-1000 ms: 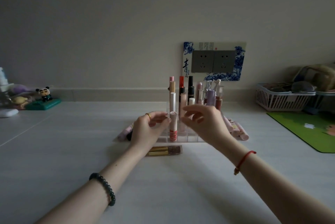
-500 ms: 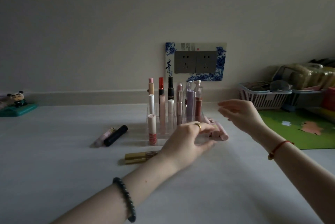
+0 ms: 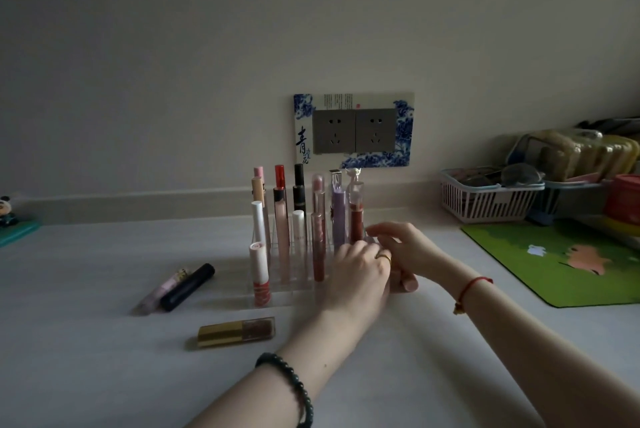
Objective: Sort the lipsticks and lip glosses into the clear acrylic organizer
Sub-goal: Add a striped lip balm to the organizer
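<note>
Clear acrylic organizer (image 3: 277, 284) sits mid-table, slotted, with upright tubes in its rows. Both hands meet at its right edge: left hand (image 3: 358, 277) curled, knuckles up, over pale pink tubes (image 3: 408, 284) lying there; right hand (image 3: 403, 247) just behind, fingers bent; cannot tell what either grasps. Loose on the smooth pale table (image 3: 104, 358): gold-capped gloss (image 3: 237, 331) in front, black tube (image 3: 188, 286) and pink tube (image 3: 161, 292) to the left. Open surface front and left. Green mat (image 3: 554, 265) and white slatted basket (image 3: 488, 199) crowd the right. Plain wall, twin socket plate (image 3: 354, 131).
</note>
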A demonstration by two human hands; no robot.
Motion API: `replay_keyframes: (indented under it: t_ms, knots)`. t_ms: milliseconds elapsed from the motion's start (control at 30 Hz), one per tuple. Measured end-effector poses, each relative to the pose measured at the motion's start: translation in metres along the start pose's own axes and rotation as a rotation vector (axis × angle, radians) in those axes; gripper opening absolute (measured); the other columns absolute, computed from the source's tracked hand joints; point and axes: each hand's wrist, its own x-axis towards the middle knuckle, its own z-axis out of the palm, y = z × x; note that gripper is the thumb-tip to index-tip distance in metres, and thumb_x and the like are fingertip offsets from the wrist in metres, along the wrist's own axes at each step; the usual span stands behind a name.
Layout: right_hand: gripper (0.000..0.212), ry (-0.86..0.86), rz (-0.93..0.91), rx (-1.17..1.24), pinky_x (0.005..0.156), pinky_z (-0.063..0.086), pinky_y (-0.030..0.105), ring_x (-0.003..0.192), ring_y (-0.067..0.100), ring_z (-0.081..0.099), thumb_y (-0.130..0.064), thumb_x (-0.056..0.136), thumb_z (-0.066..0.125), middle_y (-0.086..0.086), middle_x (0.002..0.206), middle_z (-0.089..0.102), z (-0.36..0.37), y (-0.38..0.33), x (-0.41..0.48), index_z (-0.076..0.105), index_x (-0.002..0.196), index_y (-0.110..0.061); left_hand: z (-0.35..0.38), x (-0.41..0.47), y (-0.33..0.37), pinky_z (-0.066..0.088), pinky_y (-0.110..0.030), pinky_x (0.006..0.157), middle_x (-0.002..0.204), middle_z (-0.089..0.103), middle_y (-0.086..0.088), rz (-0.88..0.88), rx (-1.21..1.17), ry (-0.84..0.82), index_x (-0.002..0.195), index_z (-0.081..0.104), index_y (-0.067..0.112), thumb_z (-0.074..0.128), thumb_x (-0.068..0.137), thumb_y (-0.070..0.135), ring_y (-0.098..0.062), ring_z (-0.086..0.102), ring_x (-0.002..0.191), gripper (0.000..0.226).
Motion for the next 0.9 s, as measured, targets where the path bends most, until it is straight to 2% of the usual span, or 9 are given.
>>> replay_keyframes:
  t_ms: [100, 200, 300, 367, 433, 567, 700, 800, 900]
  knots:
    - [0.025, -0.021, -0.011, -0.005, 0.088, 0.041, 0.025, 0.1, 0.015, 0.057, -0.011, 0.087, 0.048, 0.003, 0.107, 0.065, 0.0, 0.003, -0.001, 0.062, 0.108, -0.012, 0.004, 0.002, 0.0, 0.05, -0.022, 0.07, 0.086, 0.071, 0.004, -0.022, 0.011, 0.025, 0.086, 0.071, 0.016, 0.069, 0.062, 0.018, -0.017, 0.064, 0.083, 0.024]
    - [0.024, 0.021, -0.015, -0.014, 0.086, 0.039, 0.02, 0.098, 0.009, 0.056, -0.017, 0.085, 0.054, 0.001, 0.108, 0.066, -0.004, 0.004, -0.004, 0.063, 0.107, -0.013, 0.005, 0.003, 0.0, 0.047, -0.031, 0.079, 0.098, 0.069, -0.002, -0.011, -0.005, 0.026, 0.097, 0.067, 0.012, 0.06, 0.072, 0.012, -0.025, 0.06, 0.094, 0.026]
    - [0.023, 0.081, -0.028, 0.075, 0.086, 0.045, 0.022, 0.092, 0.011, 0.061, -0.013, 0.081, 0.061, 0.005, 0.102, 0.068, -0.012, -0.004, -0.008, 0.065, 0.103, -0.01, 0.002, 0.003, 0.0, 0.041, -0.034, 0.085, 0.105, 0.065, -0.004, 0.006, -0.064, 0.052, 0.102, 0.064, 0.013, 0.059, 0.079, 0.017, -0.027, 0.055, 0.101, 0.024]
    - [0.023, 0.105, -0.027, 0.187, 0.077, 0.05, 0.017, 0.085, 0.012, 0.064, -0.011, 0.078, 0.064, 0.005, 0.098, 0.068, -0.02, -0.011, -0.014, 0.066, 0.102, -0.01, -0.002, 0.002, 0.001, 0.035, -0.034, 0.088, 0.111, 0.062, -0.004, 0.016, -0.166, 0.074, 0.107, 0.061, 0.014, 0.059, 0.08, 0.018, -0.026, 0.051, 0.107, 0.027]
    - [0.025, 0.117, -0.034, 0.3, 0.066, 0.05, 0.01, 0.081, 0.008, 0.065, -0.013, 0.076, 0.067, 0.001, 0.095, 0.068, -0.03, -0.02, -0.021, 0.066, 0.101, -0.012, -0.009, 0.001, 0.001, 0.036, -0.031, 0.089, 0.113, 0.062, -0.002, 0.009, -0.266, 0.137, 0.111, 0.059, 0.016, 0.065, 0.077, 0.015, -0.023, 0.052, 0.107, 0.034]
    - [0.033, 0.103, -0.037, 0.605, 0.066, 0.053, 0.017, 0.08, 0.015, 0.068, -0.013, 0.071, 0.068, 0.005, 0.091, 0.069, -0.043, -0.04, -0.036, 0.064, 0.104, -0.011, -0.03, -0.005, 0.001, 0.045, -0.025, 0.088, 0.116, 0.058, 0.002, -0.036, -0.494, 0.206, 0.114, 0.056, 0.018, 0.071, 0.073, 0.013, -0.013, 0.056, 0.099, 0.044]
    - [0.04, 0.048, -0.031, 0.801, 0.068, 0.054, 0.019, 0.083, 0.019, 0.068, -0.019, 0.063, 0.069, 0.008, 0.091, 0.069, -0.047, -0.063, -0.045, 0.065, 0.102, -0.014, -0.052, -0.014, -0.007, 0.042, -0.007, 0.08, 0.107, 0.06, 0.003, -0.081, -0.597, 0.303, 0.113, 0.056, 0.018, 0.076, 0.067, 0.015, -0.002, 0.052, 0.086, 0.051]
    - [0.033, -0.03, -0.033, 0.875, 0.068, 0.055, 0.021, 0.085, 0.022, 0.068, -0.015, 0.062, 0.069, 0.011, 0.092, 0.07, -0.044, -0.077, -0.048, 0.066, 0.095, -0.018, -0.064, -0.023, -0.018, 0.044, -0.007, 0.076, 0.1, 0.062, 0.007, -0.121, -0.663, 0.312, 0.112, 0.055, 0.021, 0.077, 0.065, 0.021, 0.001, 0.057, 0.082, 0.052]
    - [0.039, -0.099, -0.035, 0.843, 0.075, 0.056, 0.031, 0.089, 0.027, 0.066, -0.013, 0.062, 0.07, 0.014, 0.098, 0.067, -0.037, -0.089, -0.049, 0.064, 0.1, -0.018, -0.071, -0.036, -0.03, 0.05, -0.011, 0.073, 0.093, 0.066, 0.011, -0.198, -0.733, 0.289, 0.113, 0.055, 0.024, 0.077, 0.062, 0.026, 0.0, 0.062, 0.08, 0.056]
